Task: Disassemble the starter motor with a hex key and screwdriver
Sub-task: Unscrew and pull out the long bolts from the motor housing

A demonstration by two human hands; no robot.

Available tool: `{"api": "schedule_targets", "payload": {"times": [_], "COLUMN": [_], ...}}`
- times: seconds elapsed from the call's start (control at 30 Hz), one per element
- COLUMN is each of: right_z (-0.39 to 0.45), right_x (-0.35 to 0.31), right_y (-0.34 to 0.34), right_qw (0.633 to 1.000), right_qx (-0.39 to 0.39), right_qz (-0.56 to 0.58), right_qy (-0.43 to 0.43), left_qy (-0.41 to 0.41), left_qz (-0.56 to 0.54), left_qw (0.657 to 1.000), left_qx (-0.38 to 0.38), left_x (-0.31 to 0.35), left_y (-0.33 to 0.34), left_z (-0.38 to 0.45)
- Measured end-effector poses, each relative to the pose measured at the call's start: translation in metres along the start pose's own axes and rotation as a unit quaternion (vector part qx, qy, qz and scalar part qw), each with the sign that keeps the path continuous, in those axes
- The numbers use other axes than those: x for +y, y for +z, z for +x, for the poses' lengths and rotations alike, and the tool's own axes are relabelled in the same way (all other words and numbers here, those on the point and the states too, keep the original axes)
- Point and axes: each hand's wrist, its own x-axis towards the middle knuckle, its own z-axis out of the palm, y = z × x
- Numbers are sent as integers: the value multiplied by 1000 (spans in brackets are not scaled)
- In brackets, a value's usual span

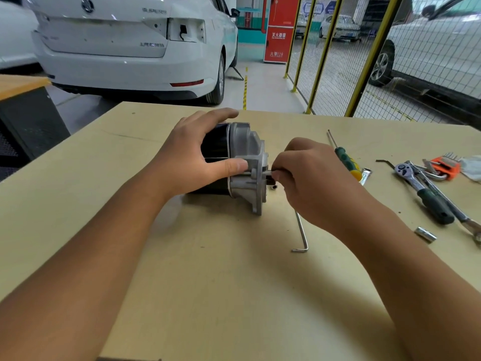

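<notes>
1. Starter motor (pixel 234 162) lies on its side on the tan table (pixel 208 282), black can toward the left hand, grey aluminium end housing (pixel 250 165) toward the right hand.
2. Left hand (pixel 192 157) grips the motor: fingers curled over the top of the black can, thumb pressed on the housing flange on the near side.
3. Right hand (pixel 309 173) is clenched, fingertips pinching a thin metal pin or bolt (pixel 265 173) that sticks out of the housing face. Can't tell if it's a fastener or a tool bit; the end is hidden in the fingers.
4. Small dark part (pixel 273 187) sits on the table just below the right fingertips, next to the housing.
5. Silver hex key (pixel 302 233) lies loose on the table, under the right wrist, not touched.
6. Green/yellow screwdriver (pixel 346 160) lies just beyond the right knuckles, untouched.
7. Further from the right hand: ratchet wrench (pixel 421 191), orange hex key set (pixel 442 165), a loose socket (pixel 425 234).
8. Background: white car (pixel 130 48), yellow mesh fence (pixel 364 61).
</notes>
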Motion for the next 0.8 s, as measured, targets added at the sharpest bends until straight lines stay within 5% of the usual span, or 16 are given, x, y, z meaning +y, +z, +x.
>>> {"api": "schedule_targets", "payload": {"times": [0.8], "right_z": [-2], "right_x": [-4], "right_y": [6], "right_qw": [1000], "right_qx": [10], "right_qz": [21], "right_qy": [5], "left_qy": [10], "left_qz": [-21], "left_qw": [1000], "left_qx": [-9], "left_x": [-2], "left_y": [0], "left_z": [1]}}
